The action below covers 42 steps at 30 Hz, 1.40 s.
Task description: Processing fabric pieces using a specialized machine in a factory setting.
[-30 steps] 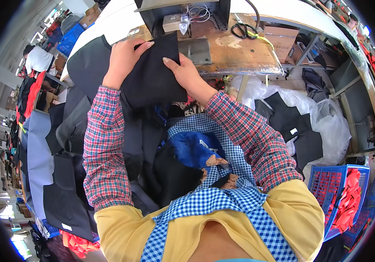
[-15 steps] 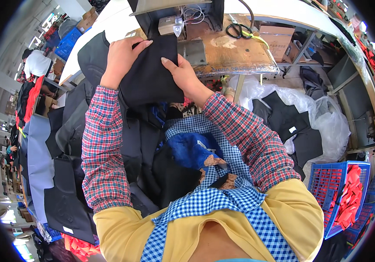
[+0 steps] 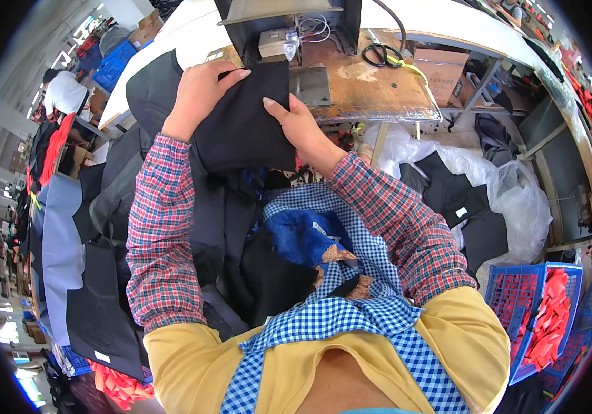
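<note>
A black fabric piece (image 3: 244, 131) is stretched between my two hands at the near edge of the worktable, its top edge close to a sewing machine (image 3: 275, 41). My left hand (image 3: 203, 93) pinches its upper left edge between thumb and fingers. On its right edge, my right hand (image 3: 299, 124) grips with the thumb on top and the fingers mostly hidden beneath. More dark fabric (image 3: 151, 90) lies left of my left hand and hangs down toward my lap.
Black-handled scissors (image 3: 381, 54) lie on the worn wooden tabletop (image 3: 372, 86). Clear plastic sheeting (image 3: 517, 200) and black cut pieces (image 3: 448, 186) are heaped at the right. A blue crate (image 3: 517, 310) holds red fabric (image 3: 550, 321). Grey-blue material (image 3: 58, 241) hangs at the left.
Both hands and the fabric appear slightly further right and lower in the picture, as the whole view has shifted a little. The grip looks the same.
</note>
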Tool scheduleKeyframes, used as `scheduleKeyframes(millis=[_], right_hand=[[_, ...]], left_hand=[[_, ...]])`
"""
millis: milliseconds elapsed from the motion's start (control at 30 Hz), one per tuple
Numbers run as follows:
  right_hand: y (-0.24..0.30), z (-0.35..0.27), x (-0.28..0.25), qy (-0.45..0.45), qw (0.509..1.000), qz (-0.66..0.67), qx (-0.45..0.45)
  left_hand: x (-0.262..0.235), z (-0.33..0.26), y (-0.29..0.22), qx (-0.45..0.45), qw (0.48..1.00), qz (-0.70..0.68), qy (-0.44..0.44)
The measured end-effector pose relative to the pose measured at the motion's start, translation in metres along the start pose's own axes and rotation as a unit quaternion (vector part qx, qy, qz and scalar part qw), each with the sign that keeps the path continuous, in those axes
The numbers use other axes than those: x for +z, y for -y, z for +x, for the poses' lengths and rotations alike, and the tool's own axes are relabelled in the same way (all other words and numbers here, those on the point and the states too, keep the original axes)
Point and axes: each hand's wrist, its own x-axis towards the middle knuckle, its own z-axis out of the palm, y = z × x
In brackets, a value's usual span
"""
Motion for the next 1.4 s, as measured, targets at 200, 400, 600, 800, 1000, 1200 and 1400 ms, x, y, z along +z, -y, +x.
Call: scheduleKeyframes(millis=[200, 400, 600, 800, 1000, 1200, 1400], right_hand=[[0.038, -0.048, -0.001, 0.001, 0.995, 0.003, 0.101], [0.087, -0.092, -0.061, 0.037, 0.988, -0.125, 0.084], [0.138, -0.122, -0.118, -0.021, 0.866, -0.491, -0.093], [0.126, -0.135, -0.056, 0.084, 0.773, -0.587, -0.226], [0.139, -0.114, -0.061, 0.081, 0.869, -0.471, -0.129], [0.178, -0.033, -0.086, 0.067, 0.771, -0.612, -0.165], [0.188, 0.049, -0.092, 0.092, 0.685, -0.696, -0.192]], left_hand=[[-0.062, -0.019, -0.013, 0.036, 0.988, 0.1, 0.114], [-0.109, -0.049, -0.008, -0.152, 0.923, -0.172, 0.31], [-0.057, -0.061, -0.057, -0.267, 0.771, -0.512, 0.269], [-0.015, -0.033, -0.133, -0.183, 0.767, -0.569, 0.236], [0.005, -0.026, -0.131, -0.121, 0.859, -0.458, 0.194], [0.053, -0.047, -0.123, -0.1, 0.917, -0.371, 0.11], [0.096, -0.033, -0.132, -0.127, 0.953, -0.273, 0.02]])
